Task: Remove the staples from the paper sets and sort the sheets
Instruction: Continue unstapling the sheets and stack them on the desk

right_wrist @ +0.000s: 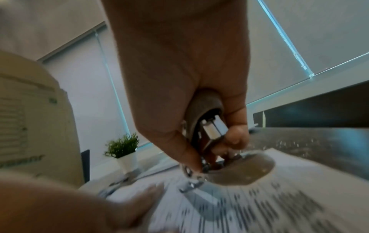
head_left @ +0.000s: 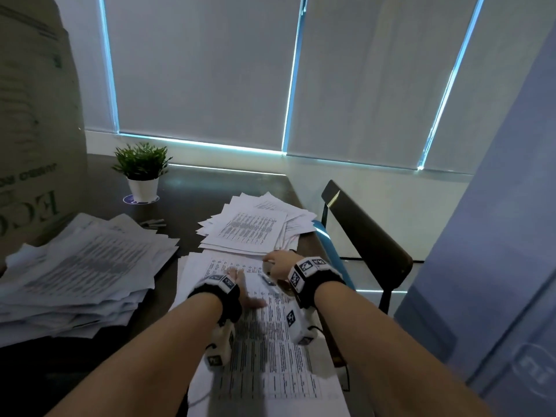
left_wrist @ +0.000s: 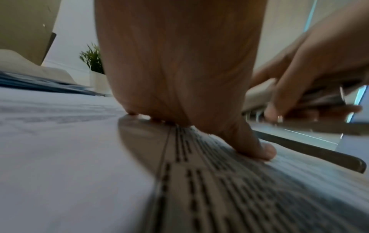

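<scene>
Mid-job: left hand (head_left: 245, 291) flat on printed set (head_left: 264, 341) beneath it; right hand (head_left: 278, 263) clamped on staple remover (right_wrist: 207, 135) at its far corner. Loose piles (head_left: 81, 266) leftward and ahead (head_left: 252, 227); staple's status unclear.

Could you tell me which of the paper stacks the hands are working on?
The near paper set directly in front; unlike the left pile and far pile, both hands rest on it.
</scene>
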A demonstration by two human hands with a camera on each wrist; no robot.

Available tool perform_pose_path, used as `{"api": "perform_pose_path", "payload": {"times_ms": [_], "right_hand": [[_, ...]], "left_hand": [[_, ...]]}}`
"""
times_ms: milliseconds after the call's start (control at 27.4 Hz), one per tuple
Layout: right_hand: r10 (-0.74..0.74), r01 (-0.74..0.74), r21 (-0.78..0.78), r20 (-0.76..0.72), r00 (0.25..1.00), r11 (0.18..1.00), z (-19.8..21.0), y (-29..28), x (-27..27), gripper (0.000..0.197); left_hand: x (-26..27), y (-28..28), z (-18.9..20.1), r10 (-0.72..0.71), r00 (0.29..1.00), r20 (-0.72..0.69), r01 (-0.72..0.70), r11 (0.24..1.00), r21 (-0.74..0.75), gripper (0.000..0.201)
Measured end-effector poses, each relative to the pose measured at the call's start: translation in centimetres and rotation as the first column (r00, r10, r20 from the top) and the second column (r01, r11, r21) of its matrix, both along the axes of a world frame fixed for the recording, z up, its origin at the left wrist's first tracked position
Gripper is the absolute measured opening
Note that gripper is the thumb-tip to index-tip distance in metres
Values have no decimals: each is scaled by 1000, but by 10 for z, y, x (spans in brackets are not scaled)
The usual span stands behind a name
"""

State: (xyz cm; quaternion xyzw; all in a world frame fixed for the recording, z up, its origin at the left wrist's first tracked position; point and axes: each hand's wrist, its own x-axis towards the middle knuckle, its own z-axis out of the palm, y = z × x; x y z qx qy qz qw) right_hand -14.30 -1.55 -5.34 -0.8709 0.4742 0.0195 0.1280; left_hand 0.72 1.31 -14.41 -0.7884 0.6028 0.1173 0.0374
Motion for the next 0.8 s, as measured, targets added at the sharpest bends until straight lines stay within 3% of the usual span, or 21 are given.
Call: {"api": "perform_pose_path", "payload": {"times_ms": [219, 548, 695, 804], "right_hand": [[10, -10, -5, 32, 999, 1000, -41, 2, 12, 46], [-68, 67, -11, -73, 995, 998, -60, -13, 36, 60], [-102, 95, -76, -98, 990, 993, -67, -15, 43, 56], [-69, 49, -118, -171, 983, 992, -70, -22, 46, 52]], "left_hand": [[3, 8, 3, -98, 994, 54, 96, 994, 47, 144], [1, 13, 15, -151, 975, 162, 137, 986, 96, 111], [-8, 13, 13, -78, 978, 191, 56, 991, 118, 91], [-6, 14, 18, -128, 982, 136, 121, 991, 58, 96]]}}
